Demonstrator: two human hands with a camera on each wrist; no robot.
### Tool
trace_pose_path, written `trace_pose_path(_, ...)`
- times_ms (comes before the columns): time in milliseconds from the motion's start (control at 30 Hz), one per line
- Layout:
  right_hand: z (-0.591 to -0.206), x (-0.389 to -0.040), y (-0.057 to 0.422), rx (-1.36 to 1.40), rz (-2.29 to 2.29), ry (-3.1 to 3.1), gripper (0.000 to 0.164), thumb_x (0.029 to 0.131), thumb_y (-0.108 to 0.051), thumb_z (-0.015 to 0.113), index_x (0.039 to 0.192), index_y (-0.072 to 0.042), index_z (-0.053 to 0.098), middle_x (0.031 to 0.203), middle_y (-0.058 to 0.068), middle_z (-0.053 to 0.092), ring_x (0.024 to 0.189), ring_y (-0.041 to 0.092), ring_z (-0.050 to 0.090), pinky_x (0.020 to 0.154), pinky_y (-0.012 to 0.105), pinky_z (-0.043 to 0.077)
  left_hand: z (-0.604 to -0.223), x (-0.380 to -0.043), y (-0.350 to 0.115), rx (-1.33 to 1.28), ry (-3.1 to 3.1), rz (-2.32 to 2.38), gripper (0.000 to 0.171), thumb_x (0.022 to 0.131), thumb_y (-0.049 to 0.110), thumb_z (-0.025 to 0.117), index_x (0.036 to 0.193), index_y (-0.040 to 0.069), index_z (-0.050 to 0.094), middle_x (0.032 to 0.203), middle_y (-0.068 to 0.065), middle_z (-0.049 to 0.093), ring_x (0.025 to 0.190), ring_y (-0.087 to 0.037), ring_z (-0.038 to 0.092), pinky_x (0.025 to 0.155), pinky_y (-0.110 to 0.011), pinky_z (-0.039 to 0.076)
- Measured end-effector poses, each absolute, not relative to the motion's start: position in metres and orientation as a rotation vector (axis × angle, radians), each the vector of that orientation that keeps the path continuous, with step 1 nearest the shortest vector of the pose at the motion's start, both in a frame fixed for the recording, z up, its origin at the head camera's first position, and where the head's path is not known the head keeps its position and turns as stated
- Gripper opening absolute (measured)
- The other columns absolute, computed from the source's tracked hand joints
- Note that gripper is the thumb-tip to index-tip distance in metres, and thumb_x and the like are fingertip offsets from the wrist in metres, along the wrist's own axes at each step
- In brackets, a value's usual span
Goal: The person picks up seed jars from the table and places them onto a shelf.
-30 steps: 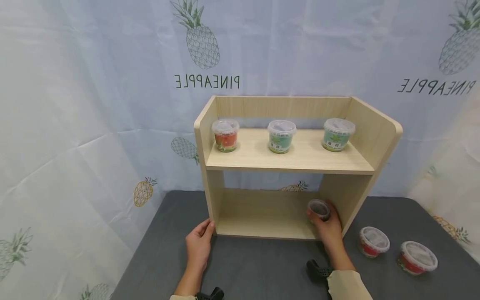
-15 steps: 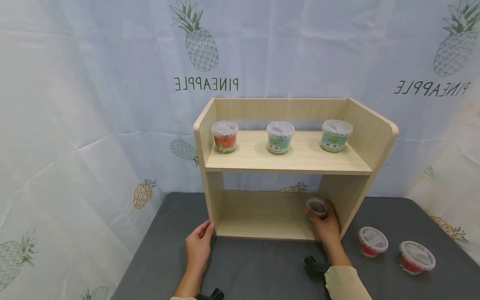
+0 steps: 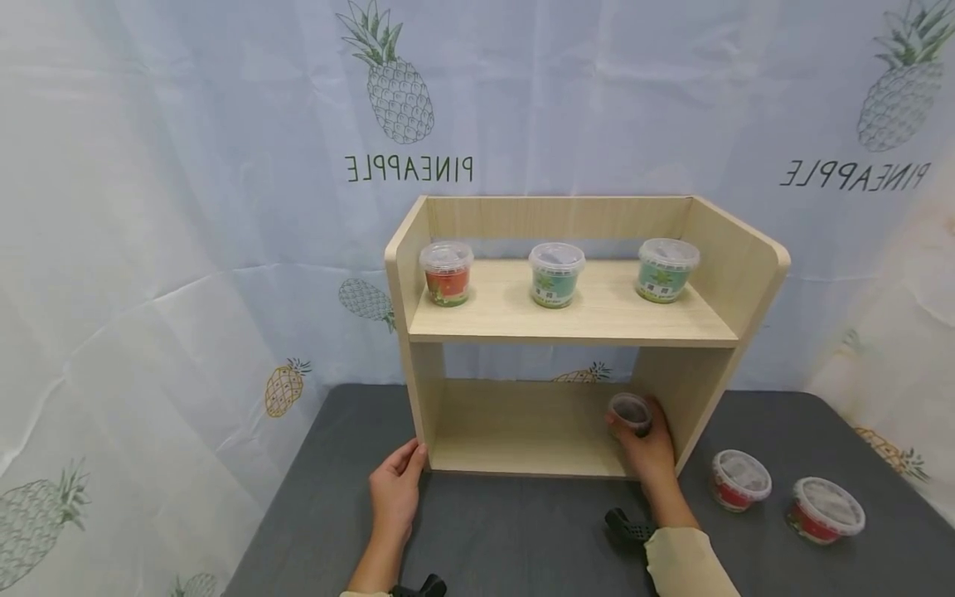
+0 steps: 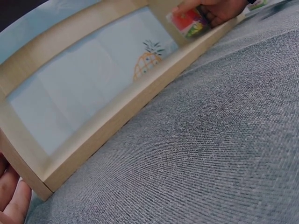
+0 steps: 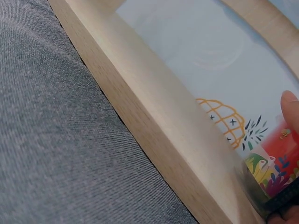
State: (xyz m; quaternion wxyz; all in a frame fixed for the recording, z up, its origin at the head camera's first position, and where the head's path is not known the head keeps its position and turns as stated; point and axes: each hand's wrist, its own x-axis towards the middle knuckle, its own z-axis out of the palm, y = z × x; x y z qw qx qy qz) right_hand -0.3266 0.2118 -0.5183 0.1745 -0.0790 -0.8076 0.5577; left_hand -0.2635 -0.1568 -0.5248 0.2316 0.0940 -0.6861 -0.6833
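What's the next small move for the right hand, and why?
I'd probably loosen the right hand and ease it off the held cup: that cup appears to sit on the lower shelf, and two red-labelled cups stand on the table outside.

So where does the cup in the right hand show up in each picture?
Head: right of centre, the cup in the right hand, over the lower shelf.
Left wrist: at the top, right of centre, the cup partly behind fingers.
Right wrist: lower right, the cup cut off by the edge.
Shared landmark: the orange pineapple print, left of it every time.
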Motion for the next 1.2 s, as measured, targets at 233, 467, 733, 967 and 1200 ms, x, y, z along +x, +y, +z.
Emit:
trace_pose_path(233,-0.52,-0.328,0.212,-0.23,1.587,-2.286,0.093,0.09,-0.035,0.073,0.158,-0.01,0.014,0.156,0.025,0.027,0.143,0.039,0.026,0.116,0.055,0.023,-0.526,-0.262,-0.156,0.241,-1.881,-1.88,0.034,0.092,0.016,0.071,0.117,-0.008,0.068,0.112,-0.023,0.07,0.087,0.005,0.064,0.074,-0.011,0.05)
trace_pose_path(467,-0.521,-0.324,0.213,-0.207,1.585,-2.26,0.091,0.089,-0.031,0.074,0.157,-0.007,0.017,0.153,0.026,0.03,0.142,0.039,0.028,0.115,0.055,0.023,-0.509,-0.25,-0.151,0.258,-1.877,-1.915,0.031,0.093,0.012,0.069,0.117,-0.008,0.068,0.111,-0.024,0.07,0.086,0.005,0.064,0.076,-0.011,0.05)
trace_pose_path(733,-0.522,-0.31,0.214,-0.148,1.606,-2.204,0.087,0.088,-0.024,0.076,0.156,-0.01,0.023,0.154,0.023,0.033,0.144,0.037,0.028,0.111,0.043,0.031,-0.506,-0.249,-0.15,0.213,-1.876,-1.892,0.033,0.093,0.013,0.069,0.115,-0.012,0.067,0.109,-0.025,0.07,0.085,0.004,0.064,0.073,-0.011,0.051)
trace_pose_path(967,-0.516,-0.296,0.214,-0.107,1.699,-2.227,0.093,0.091,-0.018,0.072,0.158,-0.005,0.008,0.162,0.025,0.014,0.149,0.036,0.017,0.116,0.027,0.027,-0.508,-0.254,-0.152,0.23,-1.879,-1.884,0.03,0.092,0.01,0.07,0.114,-0.01,0.068,0.108,-0.025,0.071,0.084,0.003,0.064,0.072,-0.012,0.051)
trace_pose_path(1200,-0.491,-0.283,0.22,-0.154,1.369,-2.602,0.095,0.093,-0.04,0.066,0.154,0.007,0.01,0.153,0.038,0.022,0.141,0.051,0.025,0.113,0.058,0.028,-0.534,-0.27,-0.159,0.257,-1.861,-1.904,0.033,0.092,0.017,0.071,0.118,-0.004,0.069,0.113,-0.02,0.071,0.087,0.006,0.063,0.074,-0.01,0.05)
